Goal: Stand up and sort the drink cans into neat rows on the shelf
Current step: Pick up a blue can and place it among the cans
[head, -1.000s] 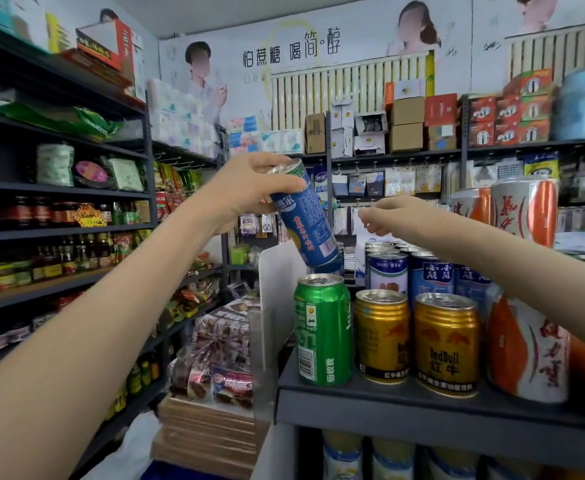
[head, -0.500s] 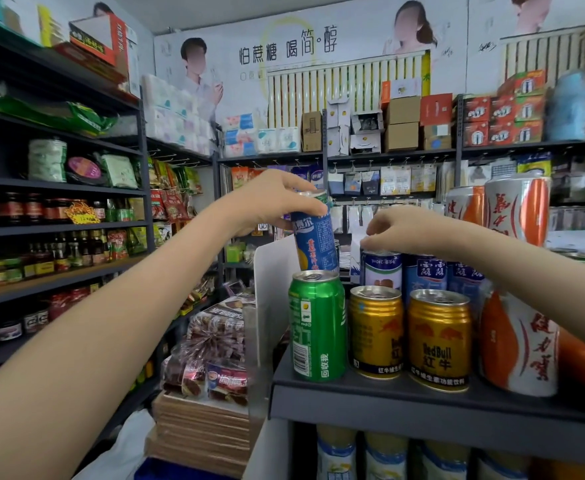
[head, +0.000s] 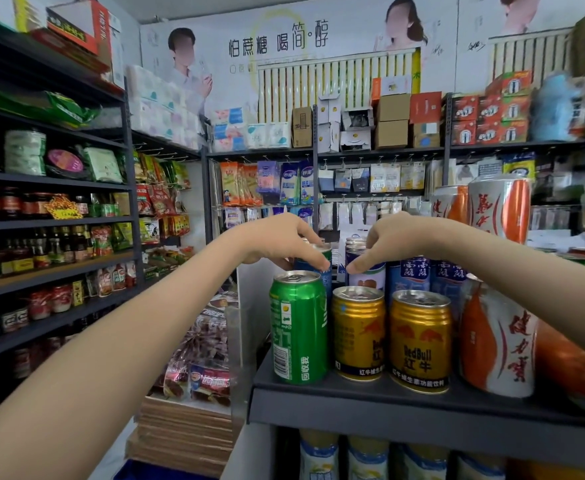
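The left hand [head: 284, 244] is gripping the blue can [head: 306, 265], standing on the shelf [head: 388, 407] behind the green can [head: 298, 327]. The right hand [head: 398, 240] is pinching the white can [head: 367, 278] beside it. Back rows are probably needing more tidying.

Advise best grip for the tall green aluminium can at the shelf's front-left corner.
Grip the mid-body of the tall green aluminium can, coming from the front-left. It stands upright at the corner of the dark shelf, left side open; the short gold can crowds its right.
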{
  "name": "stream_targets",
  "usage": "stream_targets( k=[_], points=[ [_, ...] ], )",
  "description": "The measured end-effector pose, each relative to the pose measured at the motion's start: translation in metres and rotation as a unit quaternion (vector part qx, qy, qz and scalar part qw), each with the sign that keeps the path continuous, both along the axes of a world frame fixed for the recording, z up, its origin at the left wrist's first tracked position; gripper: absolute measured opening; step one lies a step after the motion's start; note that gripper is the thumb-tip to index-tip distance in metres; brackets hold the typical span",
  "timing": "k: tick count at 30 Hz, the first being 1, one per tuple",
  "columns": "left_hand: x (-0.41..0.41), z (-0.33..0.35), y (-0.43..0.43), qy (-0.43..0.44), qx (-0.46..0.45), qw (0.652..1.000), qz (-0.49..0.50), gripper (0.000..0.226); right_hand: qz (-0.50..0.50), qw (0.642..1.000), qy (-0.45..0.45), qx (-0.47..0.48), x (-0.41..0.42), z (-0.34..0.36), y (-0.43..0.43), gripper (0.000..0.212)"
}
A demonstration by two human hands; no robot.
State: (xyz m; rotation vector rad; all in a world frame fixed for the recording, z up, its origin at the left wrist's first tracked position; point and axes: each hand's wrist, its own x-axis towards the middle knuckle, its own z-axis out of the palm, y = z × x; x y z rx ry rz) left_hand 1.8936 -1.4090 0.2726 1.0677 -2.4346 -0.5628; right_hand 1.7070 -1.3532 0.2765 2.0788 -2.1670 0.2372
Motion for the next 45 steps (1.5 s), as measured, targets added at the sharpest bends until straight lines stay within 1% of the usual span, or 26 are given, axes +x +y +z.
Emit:
stream_targets(
  k=[3,9,13,15,16,18,19,20,24,26,30,34,39,40,42,43,45],
  points=[
    [0.000,0.001,0.000,-0.017,0.007,1.000,0.006,0.050,0.014,1.000,0.022,0.008,0.001,0.002,-0.002,0.072],
    [0.001,0.005,-0.003,-0.054,0.035,0.998,0.021,0.049,0.059,0.996,0.000,0.062,-0.003,0.013,-0.003,0.064],
    [0.000,0.012,0.003,-0.121,0.027,0.992,0.026,0.051,0.108,0.989,-0.014,0.097,-0.008,0.020,-0.003,0.065],
    [0.000,0.018,0.009,-0.144,-0.004,0.989,0.036,0.053,0.130,0.984,-0.005,0.118,-0.008,0.023,-0.004,0.069],
    [0.000,0.020,0.012,-0.155,-0.035,0.986,0.044,0.054,0.134,0.982,0.009,0.131,-0.008,0.024,-0.005,0.070],
    [0.000,0.025,0.020,-0.183,-0.117,0.974,0.060,0.057,0.135,0.978,0.028,0.154,-0.008,0.025,-0.007,0.069],
    [0.000,0.025,0.024,-0.188,-0.146,0.969,0.060,0.058,0.135,0.978,0.029,0.157,-0.008,0.024,-0.008,0.067],
    [0.000,0.025,0.027,-0.184,-0.156,0.969,0.054,0.058,0.137,0.978,0.027,0.154,-0.007,0.022,-0.007,0.066],
    [-0.002,0.019,0.034,-0.126,-0.102,0.987,0.008,0.055,0.147,0.984,0.041,0.096,-0.011,0.019,-0.004,0.064],
    [-0.005,0.015,0.034,-0.093,-0.091,0.992,-0.006,0.054,0.156,0.984,0.045,0.073,-0.013,0.018,0.000,0.062],
    [-0.015,0.007,0.032,-0.031,-0.069,0.997,-0.025,0.054,0.178,0.983,-0.004,0.036,-0.019,0.020,0.011,0.054],
    [-0.022,0.002,0.031,0.007,-0.037,0.999,-0.026,0.061,0.193,0.980,-0.036,-0.033,-0.027,0.037,0.021,0.055],
    [-0.027,0.003,0.030,0.074,-0.037,0.996,-0.019,0.063,0.190,0.971,-0.107,-0.100,-0.039,0.066,0.046,0.048],
    [-0.028,0.004,0.030,0.092,-0.035,0.995,-0.021,0.061,0.193,0.966,-0.128,-0.114,-0.043,0.070,0.053,0.046],
    [-0.029,0.004,0.029,0.135,-0.031,0.990,-0.034,0.050,0.202,0.950,-0.188,-0.149,-0.050,0.074,0.067,0.037],
    [-0.030,0.004,0.031,0.168,-0.026,0.985,-0.037,0.045,0.207,0.935,-0.227,-0.176,-0.054,0.073,0.073,0.033],
    [-0.031,0.007,0.034,0.262,0.009,0.965,-0.030,0.044,0.218,0.893,-0.325,-0.220,-0.059,0.070,0.081,0.029]
  ],
)
